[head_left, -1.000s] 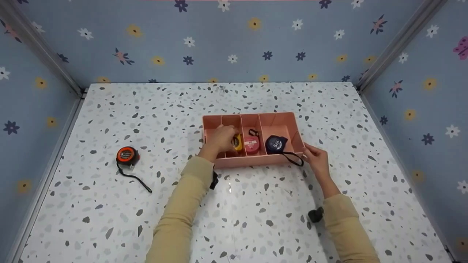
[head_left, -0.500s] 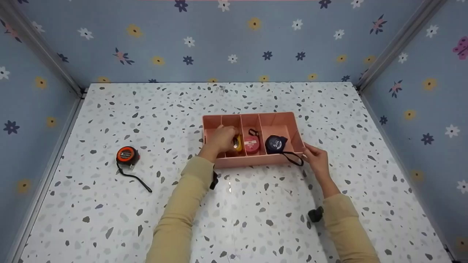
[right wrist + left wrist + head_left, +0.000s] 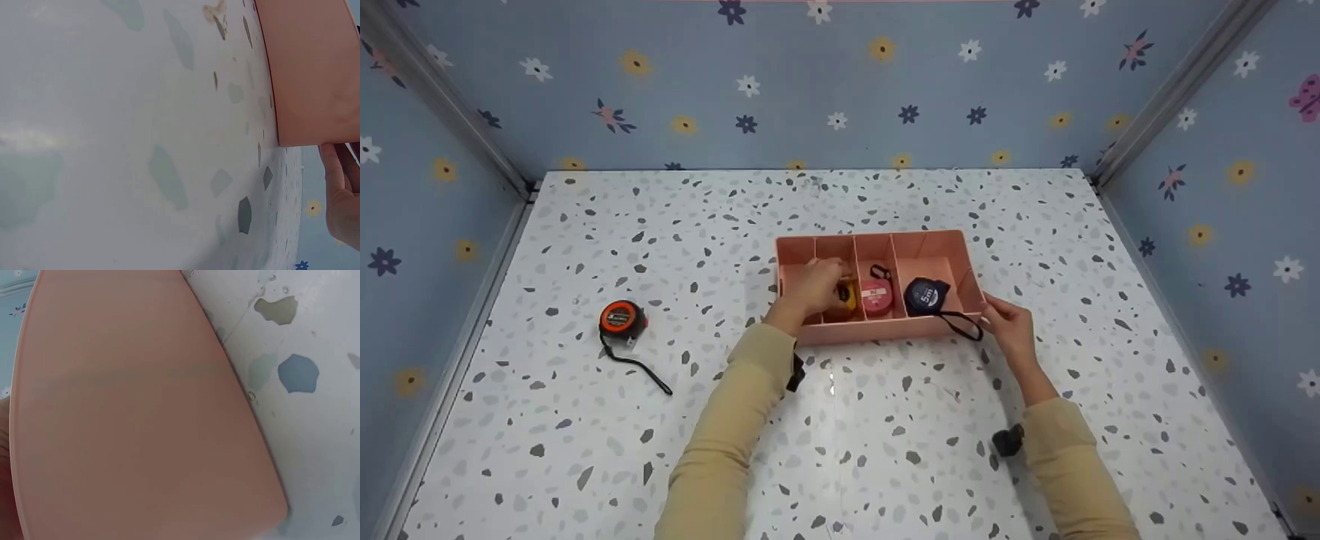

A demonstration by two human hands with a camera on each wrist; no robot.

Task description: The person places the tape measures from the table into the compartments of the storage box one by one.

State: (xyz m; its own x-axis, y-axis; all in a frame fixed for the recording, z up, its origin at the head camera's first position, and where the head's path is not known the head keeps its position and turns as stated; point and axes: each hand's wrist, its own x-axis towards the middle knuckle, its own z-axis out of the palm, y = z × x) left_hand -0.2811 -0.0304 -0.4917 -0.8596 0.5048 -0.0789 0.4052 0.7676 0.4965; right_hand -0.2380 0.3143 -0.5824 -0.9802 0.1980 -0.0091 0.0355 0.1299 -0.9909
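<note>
A pink divided box point(image 3: 885, 330) stands on the speckled tabletop. My left hand point(image 3: 810, 289) reaches down into its left part and grips a yellow tape measure point(image 3: 848, 295); the fingertips are partly hidden. Beside it, a pink tape measure point(image 3: 877, 296) with a dark strap sits in its own compartment. The large right compartment holds a dark blue tape measure point(image 3: 926, 296), its strap hanging over the front wall. My right hand point(image 3: 1011, 328) touches the box's right front corner from outside, with fairly straight fingers point(image 3: 333, 169) against the end wall in the right wrist view.
An orange and black tape measure point(image 3: 620, 320) with a black wrist cord lies on the table at the left. Blue floral panels point(image 3: 840, 82) enclose the back and sides. The box's front wall point(image 3: 129, 416) fills much of the left wrist view.
The yellow tape measure has shifted and tilted slightly within its compartment, along with small movements of my left hand and forearm. My right hand, the box and the other tape measures have stayed put.
</note>
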